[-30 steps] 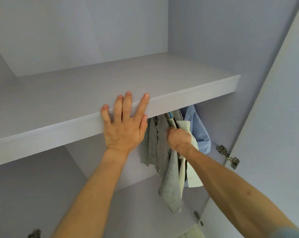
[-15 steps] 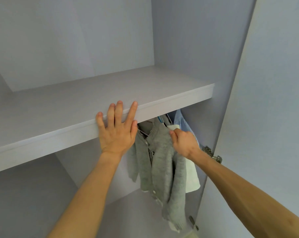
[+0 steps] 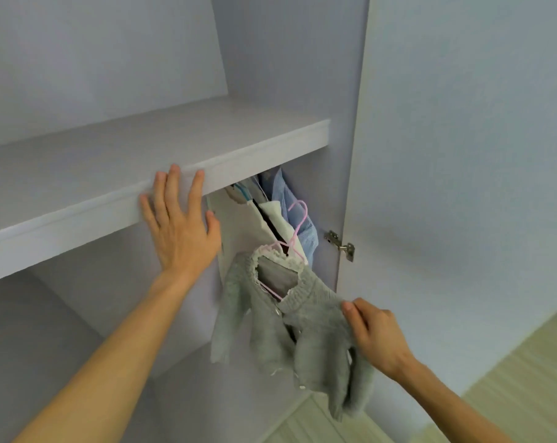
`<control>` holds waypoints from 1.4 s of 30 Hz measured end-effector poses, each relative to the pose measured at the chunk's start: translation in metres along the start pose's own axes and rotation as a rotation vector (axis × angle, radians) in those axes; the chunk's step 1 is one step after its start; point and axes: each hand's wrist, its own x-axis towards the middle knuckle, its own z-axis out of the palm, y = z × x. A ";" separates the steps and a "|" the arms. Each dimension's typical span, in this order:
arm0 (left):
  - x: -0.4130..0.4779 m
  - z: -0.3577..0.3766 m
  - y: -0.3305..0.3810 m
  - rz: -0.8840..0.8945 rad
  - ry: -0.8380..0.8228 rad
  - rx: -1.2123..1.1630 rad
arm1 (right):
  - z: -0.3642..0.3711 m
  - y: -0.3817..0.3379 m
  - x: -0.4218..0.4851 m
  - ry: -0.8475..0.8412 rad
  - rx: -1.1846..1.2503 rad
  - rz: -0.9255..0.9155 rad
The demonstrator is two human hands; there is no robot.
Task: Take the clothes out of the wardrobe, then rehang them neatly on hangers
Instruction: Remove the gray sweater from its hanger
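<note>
Head view: left hand (image 3: pixel 181 231) flat on shelf (image 3: pixel 79 187), right hand (image 3: pixel 374 334) pinching cardigan (image 3: pixel 309 330).

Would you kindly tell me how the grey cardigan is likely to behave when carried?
The grey cardigan is probably floppy: its sleeves hang limp below where the right hand pinches it. It seems light, as that one pinch holds up both it and its pink hanger. It may slide off, since the hanger sits tilted.
</note>
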 end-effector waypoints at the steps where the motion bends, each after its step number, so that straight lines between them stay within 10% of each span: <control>1: -0.015 0.004 0.012 0.019 -0.055 -0.099 | -0.004 0.007 -0.017 0.002 0.005 0.014; 8: -0.126 0.041 0.119 0.106 -0.867 -0.606 | -0.041 0.054 -0.136 0.077 -0.011 0.181; 16: -0.205 0.020 0.298 0.126 -1.412 -0.780 | -0.088 0.086 -0.262 0.229 -0.094 0.423; 35: -0.279 -0.081 0.661 0.325 -1.707 -1.054 | -0.219 0.177 -0.411 0.261 -0.100 0.853; 42: -0.204 -0.072 0.771 0.508 -1.611 -1.149 | -0.319 0.224 -0.397 0.558 -0.089 0.963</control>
